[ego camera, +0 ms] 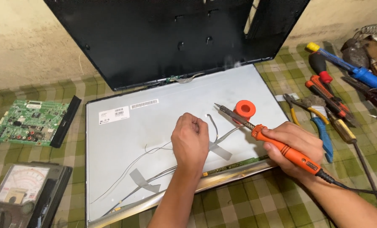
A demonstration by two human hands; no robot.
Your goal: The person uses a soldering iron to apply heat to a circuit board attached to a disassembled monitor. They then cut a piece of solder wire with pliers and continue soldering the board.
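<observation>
The soldering iron [281, 146], orange-handled with a dark metal shaft, lies across the right part of the grey metal panel [125, 139], its tip pointing up and left, near the middle of the panel. The right hand [296, 147] is wrapped fully around the handle, fingers curled tight on it, above the panel's lower right corner; a black cord [353, 188] runs from the handle's end toward the right edge of the checked cloth [247, 202]. Just beside the shaft, on its upper side, sits an orange spool [244, 109] of solder wire.

The left hand [190, 141] rests closed in a loose fist on the middle of the panel, thumb and fingers pinched together; whether it has hold of one of the thin wires [150, 150] under it I cannot tell. Those grey wires run from the hand toward the panel's lower left corner, held down by 2 strips of grey tape [143, 180].

A black back cover [154, 38] leans up behind the panel's far edge. On the cloth to the left lies a green circuit board [26, 122], and at the near left corner a meter with a dial [17, 190]. Along the right side lie pliers with blue grips [321, 131], screwdrivers [348, 133] and a red cutter [325, 93].
</observation>
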